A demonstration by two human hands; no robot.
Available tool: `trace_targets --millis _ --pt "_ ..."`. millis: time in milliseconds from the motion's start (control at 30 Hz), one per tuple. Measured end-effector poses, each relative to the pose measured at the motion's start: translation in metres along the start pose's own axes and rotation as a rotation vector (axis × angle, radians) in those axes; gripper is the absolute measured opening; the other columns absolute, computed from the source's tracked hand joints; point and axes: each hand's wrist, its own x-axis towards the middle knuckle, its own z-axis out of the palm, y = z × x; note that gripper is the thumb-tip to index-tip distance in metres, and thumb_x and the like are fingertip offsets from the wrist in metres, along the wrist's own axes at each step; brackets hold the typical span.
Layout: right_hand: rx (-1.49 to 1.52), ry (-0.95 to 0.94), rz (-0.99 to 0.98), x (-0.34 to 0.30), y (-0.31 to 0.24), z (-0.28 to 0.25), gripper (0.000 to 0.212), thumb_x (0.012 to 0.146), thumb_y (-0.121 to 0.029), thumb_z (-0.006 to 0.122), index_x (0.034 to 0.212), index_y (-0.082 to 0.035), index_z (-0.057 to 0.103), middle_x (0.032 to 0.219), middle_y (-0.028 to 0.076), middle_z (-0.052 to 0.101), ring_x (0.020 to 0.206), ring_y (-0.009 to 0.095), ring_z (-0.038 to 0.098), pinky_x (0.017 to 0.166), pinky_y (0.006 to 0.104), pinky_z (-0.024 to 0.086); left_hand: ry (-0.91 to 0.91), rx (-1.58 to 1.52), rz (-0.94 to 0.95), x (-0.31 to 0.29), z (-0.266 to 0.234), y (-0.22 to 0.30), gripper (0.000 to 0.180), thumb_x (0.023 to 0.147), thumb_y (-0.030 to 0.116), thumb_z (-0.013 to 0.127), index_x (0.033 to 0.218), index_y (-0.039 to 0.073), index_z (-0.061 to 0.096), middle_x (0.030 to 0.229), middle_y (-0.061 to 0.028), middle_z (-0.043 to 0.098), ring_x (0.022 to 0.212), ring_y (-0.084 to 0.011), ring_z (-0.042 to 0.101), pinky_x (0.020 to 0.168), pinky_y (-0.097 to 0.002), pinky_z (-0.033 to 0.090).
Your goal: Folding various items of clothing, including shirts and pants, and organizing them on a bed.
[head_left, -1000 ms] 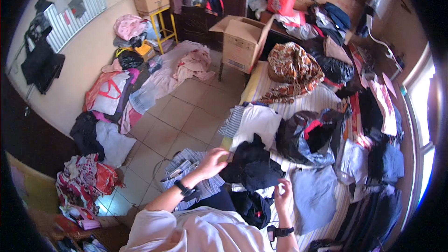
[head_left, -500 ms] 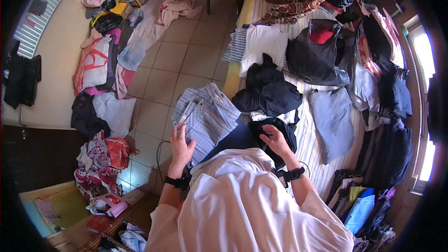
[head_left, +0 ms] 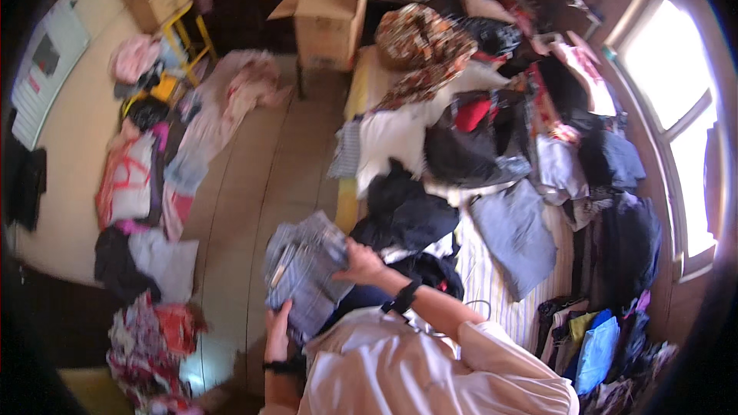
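A folded grey-blue plaid shirt [head_left: 301, 280] is in front of me, over my dark-clothed lap [head_left: 355, 297]. My right hand [head_left: 360, 263] grips its right edge, the fingers partly hidden by the cloth. At the shirt's near left edge, my left hand [head_left: 278, 332] holds it with the thumb up along the side and the other fingers out of sight beneath. Just beyond my right wrist, black garments [head_left: 407, 211] lie heaped on the bed. The picture is somewhat blurred.
Right of me, the striped bed [head_left: 480, 292] bears grey trousers [head_left: 516, 238], a black plastic bag [head_left: 477, 146] and clothing piles. An open cardboard box [head_left: 327, 34] stands ahead. Clothes and bags, including a white-and-red bag [head_left: 131, 184], line the left wall beyond the tiled floor [head_left: 238, 238].
My right hand has moved left from beside the black clothing onto the shirt's right edge. My left hand has slid to its near edge. The view has tilted up, showing more of the room.
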Motion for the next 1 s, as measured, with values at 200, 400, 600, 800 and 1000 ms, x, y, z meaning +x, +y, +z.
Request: trace_targets --millis 200,400,600,800,1000 --pt "-0.09 0.059 0.024 0.006 -0.027 -0.005 0.088 0.069 -0.045 0.079 0.132 0.001 0.039 0.119 0.021 0.058 0.111 0.035 0.058 0.09 0.0413 0.05 0.04 0.214 0.057 0.006 0.026 0.03 0.043 0.077 0.012 0.076 0.114 -0.003 0.061 0.106 -0.008 0.065 0.096 -0.0205 0.061 0.086 -0.0338 0.047" --pt "-0.08 -0.059 -0.107 -0.003 -0.038 0.002 0.047 0.076 -0.025 0.07 0.115 -0.004 0.054 0.098 0.018 0.068 0.096 0.036 0.066 0.082 0.0453 0.052 0.126 0.444 0.074 0.009 0.051 0.049 0.035 0.075 0.009 0.076 0.106 -0.003 0.064 0.095 -0.0076 0.066 0.084 -0.0197 0.061 0.077 -0.0352 0.048" --pt "0.092 0.026 -0.243 -0.024 -0.028 0.002 0.048 0.071 -0.021 0.07 0.114 -0.005 0.057 0.095 0.021 0.067 0.095 0.038 0.064 0.084 0.0452 0.051 0.107 0.405 0.293 -0.011 0.072 0.055 0.025 0.079 0.01 0.071 0.099 -0.003 0.064 0.089 -0.0062 0.065 0.079 -0.0162 0.059 0.074 -0.0342 0.048" --pt "0.282 0.099 -0.259 -0.042 -0.015 -0.02 0.046 0.072 -0.018 0.069 0.113 -0.005 0.056 0.092 0.024 0.065 0.093 0.041 0.063 0.082 0.0482 0.049 0.064 0.365 0.38 -0.006 0.043 0.057 0.029 0.08 0.004 0.066 0.107 -0.004 0.062 0.1 -0.0071 0.065 0.087 -0.0162 0.06 0.082 -0.032 0.047" --pt "0.379 0.198 -0.33 -0.063 -0.018 -0.047 0.047 0.07 -0.011 0.07 0.112 -0.003 0.051 0.092 0.025 0.063 0.093 0.044 0.061 0.078 0.0486 0.049 0.047 0.479 0.427 -0.012 0.049 0.084 0.035 0.081 0.007 0.067 0.113 -0.005 0.06 0.106 -0.0107 0.065 0.094 -0.0204 0.061 0.087 -0.0341 0.047"
